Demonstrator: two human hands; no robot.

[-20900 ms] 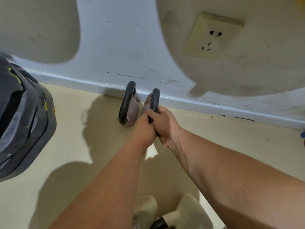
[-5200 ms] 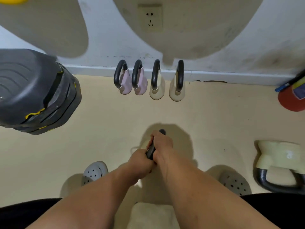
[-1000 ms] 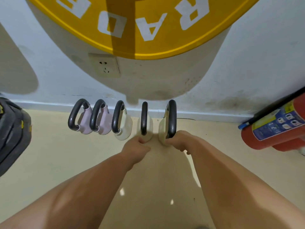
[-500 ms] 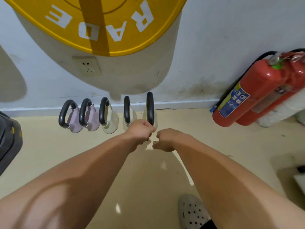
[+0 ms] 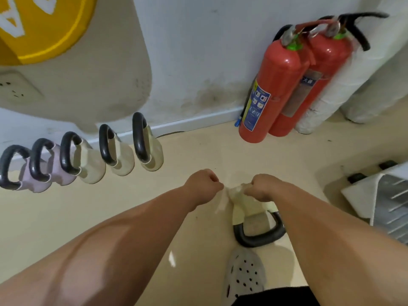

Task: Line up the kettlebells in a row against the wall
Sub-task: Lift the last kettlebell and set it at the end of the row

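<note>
Both fists, left hand (image 5: pixel 204 184) and right hand (image 5: pixel 263 187), are curling shut (empty) above the tipped-over kettlebell (image 5: pixel 254 214).

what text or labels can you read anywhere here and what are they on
"A": white letter, cut off by the frame edge, on the yellow round sign on the wall; the rest is out of view.
Blue and yellow label on the front fire extinguisher: pictograms only, text too small to read.
Small blue tag on the rear fire extinguisher: white characters, too blurred to read.
Kettlebells: no readable marking.
</note>
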